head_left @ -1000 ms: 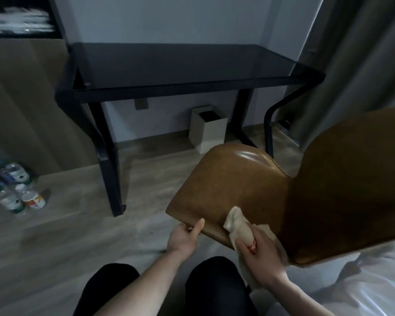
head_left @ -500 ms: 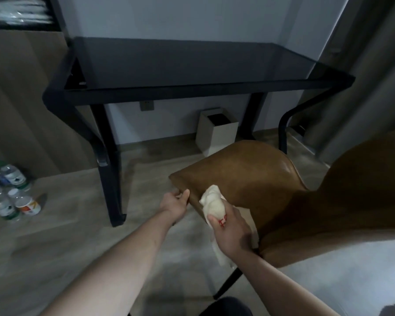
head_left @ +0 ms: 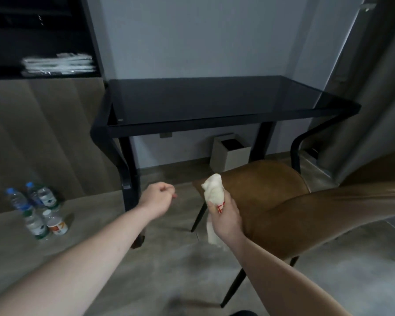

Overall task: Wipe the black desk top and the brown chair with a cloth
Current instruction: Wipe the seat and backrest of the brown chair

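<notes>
While cloth seemingly meets chair edge

The left hand is off the brown chair now, curled loosely in the air to the left of the seat's front edge. The right hand lifts the bunched white cloth clear of the seat, holding it upright beside the seat's front corner.

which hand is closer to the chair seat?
Right. The right hand, holding the cloth, is at the chair seat front edge; the left hand is curled, off to its left, apart.
</notes>
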`<state>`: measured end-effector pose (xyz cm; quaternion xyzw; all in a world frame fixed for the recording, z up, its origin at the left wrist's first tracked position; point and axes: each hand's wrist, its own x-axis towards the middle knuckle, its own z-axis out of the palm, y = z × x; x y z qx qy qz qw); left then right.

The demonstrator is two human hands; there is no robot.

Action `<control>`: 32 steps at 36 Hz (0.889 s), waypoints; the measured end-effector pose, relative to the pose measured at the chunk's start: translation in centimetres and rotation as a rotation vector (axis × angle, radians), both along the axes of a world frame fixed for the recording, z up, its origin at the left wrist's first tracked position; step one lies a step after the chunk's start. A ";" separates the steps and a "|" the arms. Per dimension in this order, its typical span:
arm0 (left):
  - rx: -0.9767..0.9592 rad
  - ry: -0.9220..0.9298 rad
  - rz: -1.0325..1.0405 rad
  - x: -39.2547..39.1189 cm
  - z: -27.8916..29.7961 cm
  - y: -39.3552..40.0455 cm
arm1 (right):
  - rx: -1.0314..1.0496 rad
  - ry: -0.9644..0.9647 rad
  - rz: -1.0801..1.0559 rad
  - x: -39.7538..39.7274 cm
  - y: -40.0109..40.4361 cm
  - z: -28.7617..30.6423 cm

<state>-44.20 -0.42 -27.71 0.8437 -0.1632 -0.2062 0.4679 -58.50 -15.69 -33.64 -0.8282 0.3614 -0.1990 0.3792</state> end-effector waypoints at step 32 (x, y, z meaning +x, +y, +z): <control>0.162 -0.570 -0.704 -24.9 16.1 -8.0 | -0.528 -0.281 -0.116 -28.4 -1.3 27.2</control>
